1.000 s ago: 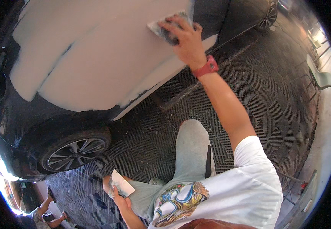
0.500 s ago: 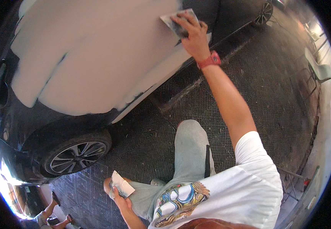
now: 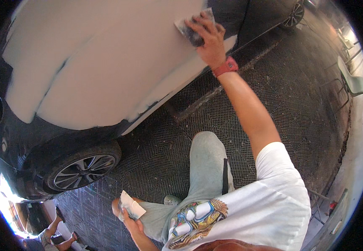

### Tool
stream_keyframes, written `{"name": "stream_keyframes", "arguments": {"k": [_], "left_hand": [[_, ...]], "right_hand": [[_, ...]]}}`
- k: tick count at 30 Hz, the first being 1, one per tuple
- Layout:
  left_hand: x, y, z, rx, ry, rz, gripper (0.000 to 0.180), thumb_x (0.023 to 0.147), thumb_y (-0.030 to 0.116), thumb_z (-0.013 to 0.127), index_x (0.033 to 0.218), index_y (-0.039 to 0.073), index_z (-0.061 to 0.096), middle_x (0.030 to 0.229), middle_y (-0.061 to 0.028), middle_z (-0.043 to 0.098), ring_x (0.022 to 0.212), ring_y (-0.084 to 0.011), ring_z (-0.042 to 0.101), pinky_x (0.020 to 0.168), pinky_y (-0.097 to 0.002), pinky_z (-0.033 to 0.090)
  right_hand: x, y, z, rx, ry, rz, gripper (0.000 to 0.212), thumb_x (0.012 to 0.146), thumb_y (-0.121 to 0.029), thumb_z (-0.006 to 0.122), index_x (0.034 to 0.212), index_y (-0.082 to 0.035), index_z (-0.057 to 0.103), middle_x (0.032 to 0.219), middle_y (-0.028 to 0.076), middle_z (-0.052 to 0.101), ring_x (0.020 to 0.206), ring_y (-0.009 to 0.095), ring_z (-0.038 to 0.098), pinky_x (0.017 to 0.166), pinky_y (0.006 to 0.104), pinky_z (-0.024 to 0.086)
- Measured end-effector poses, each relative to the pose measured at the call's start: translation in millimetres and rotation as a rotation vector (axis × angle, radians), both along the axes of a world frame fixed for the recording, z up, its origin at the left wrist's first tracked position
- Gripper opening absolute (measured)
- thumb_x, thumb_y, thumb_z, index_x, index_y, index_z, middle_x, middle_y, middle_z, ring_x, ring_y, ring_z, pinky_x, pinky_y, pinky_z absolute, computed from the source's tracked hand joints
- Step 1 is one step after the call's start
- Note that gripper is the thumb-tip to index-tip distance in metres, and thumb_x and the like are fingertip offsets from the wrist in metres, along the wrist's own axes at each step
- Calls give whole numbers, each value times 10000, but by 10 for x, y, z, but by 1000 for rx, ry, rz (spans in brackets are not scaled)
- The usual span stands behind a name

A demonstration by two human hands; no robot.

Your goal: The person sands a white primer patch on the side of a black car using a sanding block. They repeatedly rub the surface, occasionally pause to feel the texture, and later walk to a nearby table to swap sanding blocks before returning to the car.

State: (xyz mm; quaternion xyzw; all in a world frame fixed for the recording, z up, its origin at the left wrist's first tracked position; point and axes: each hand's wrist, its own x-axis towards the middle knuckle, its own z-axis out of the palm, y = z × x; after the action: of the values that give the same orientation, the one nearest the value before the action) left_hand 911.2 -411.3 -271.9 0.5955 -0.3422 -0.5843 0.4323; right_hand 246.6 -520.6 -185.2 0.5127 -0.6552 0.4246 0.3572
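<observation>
A dark car's side panel carries a broad coat of pale pinkish filler (image 3: 106, 71), with a dark streak through its left part. My right hand (image 3: 210, 47), a red watch (image 3: 226, 67) on its wrist, is closed on a flat, pale spreader (image 3: 182, 26) with a dark, smeared middle. It lies against the panel near the right end of the coat. Low by my knee, my left hand (image 3: 132, 224) grips a small pale flat plate (image 3: 135, 210) with grey smears. My fingers partly hide both tools.
The car's near wheel (image 3: 85, 170) stands left of my legs; another wheel (image 3: 294, 16) shows at the far right. Dark ribbed matting (image 3: 273, 108) covers the floor. A pale chair (image 3: 352, 79) stands by the right wall. Another person's legs (image 3: 56, 226) are at lower left.
My right hand and the spreader have shifted slightly left along the panel. The view has moved a little. My left hand keeps its hold on the plate, which is tilted slightly differently.
</observation>
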Motion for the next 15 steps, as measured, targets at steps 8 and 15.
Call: {"name": "stream_keyframes", "arguments": {"k": [8, 15], "left_hand": [[-272, -46, 115, -102, -62, -41, 607, 963, 274, 626, 1508, 117, 408, 1435, -85, 502, 1275, -263, 531, 1099, -395, 439], [-87, -37, -52, -34, 8, -21, 617, 961, 276, 641, 1509, 114, 408, 1399, -109, 540, 1310, -269, 521, 1083, -394, 460]], "right_hand": [[156, 192, -475, 82, -85, 14, 826, 672, 83, 676, 1401, -304, 628, 1473, 12, 545, 1476, 262, 407, 1166, 510, 254], [-84, 275, 829, -71, -44, 5, 661, 696, 49, 578, 1300, -198, 680, 1370, 71, 606, 1324, 268, 537, 1040, 497, 356]]}}
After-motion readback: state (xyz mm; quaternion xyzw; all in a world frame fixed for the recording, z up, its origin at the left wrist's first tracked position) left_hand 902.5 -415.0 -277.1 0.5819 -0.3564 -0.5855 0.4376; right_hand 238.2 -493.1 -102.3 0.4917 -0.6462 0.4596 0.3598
